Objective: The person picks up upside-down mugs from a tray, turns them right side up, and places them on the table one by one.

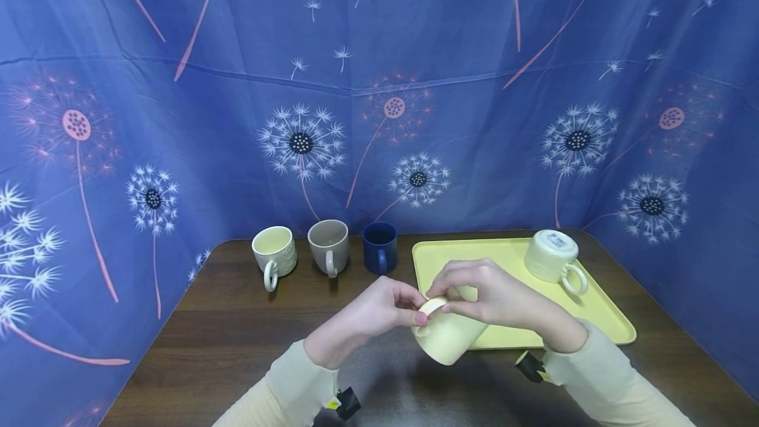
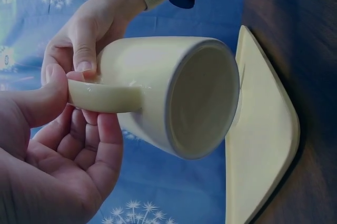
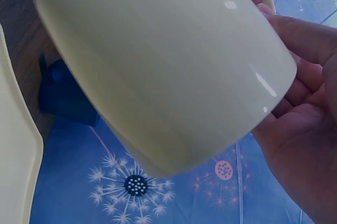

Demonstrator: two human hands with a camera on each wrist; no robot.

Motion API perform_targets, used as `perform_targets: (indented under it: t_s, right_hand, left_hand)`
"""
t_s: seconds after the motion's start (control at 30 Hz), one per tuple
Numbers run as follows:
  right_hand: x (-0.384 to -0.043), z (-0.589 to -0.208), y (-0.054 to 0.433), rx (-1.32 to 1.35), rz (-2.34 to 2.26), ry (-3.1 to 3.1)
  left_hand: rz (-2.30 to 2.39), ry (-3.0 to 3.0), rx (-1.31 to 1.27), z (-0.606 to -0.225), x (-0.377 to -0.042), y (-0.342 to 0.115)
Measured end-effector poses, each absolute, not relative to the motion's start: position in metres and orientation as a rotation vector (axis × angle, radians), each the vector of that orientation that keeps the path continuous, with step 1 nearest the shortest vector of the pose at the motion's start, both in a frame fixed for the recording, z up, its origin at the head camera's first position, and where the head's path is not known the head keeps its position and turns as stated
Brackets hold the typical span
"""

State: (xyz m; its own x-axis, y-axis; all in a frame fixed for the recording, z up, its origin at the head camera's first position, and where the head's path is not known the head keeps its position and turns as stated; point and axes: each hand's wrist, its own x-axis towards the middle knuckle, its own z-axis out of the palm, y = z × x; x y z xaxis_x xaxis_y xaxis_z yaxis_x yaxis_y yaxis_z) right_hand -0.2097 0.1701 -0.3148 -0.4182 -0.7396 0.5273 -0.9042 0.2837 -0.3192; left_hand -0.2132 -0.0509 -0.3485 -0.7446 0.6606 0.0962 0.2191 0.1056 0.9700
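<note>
A pale yellow mug (image 1: 452,340) is up off the table near the front edge of the yellow tray (image 1: 480,250), tilted with its mouth downward. My left hand (image 1: 382,308) pinches its handle between thumb and fingers. On the other side, my right hand (image 1: 492,290) holds the mug by its base end, thumb close to the handle. The left wrist view shows the mug's handle (image 2: 105,96) and hollow mouth facing the tabletop. Its smooth side fills much of the right wrist view, with the right fingers partly hidden behind it.
An upside-down whitish mug (image 1: 547,261) sits at the tray's back right. Along the back of the wooden table (image 1: 237,328) stand a cream mug (image 1: 280,257), a grey mug (image 1: 329,242) and a dark blue mug (image 1: 378,246), all upright. Behind hangs a blue dandelion-print cloth (image 1: 249,170).
</note>
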Motion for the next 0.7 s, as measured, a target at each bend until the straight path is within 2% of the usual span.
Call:
perform_targets:
  t_s: [0.17, 0.7]
  right_hand:
    - [-0.209, -0.314, 0.176, 1.424, 0.876, -2.274]
    - [-0.211, -0.322, 0.207, 0.867, 0.976, -2.313]
  left_hand:
    - [1.711, 2.06, 0.816, -0.354, -0.213, -0.054]
    - [1.92, 2.106, 0.706, -0.372, -0.211, -0.071]
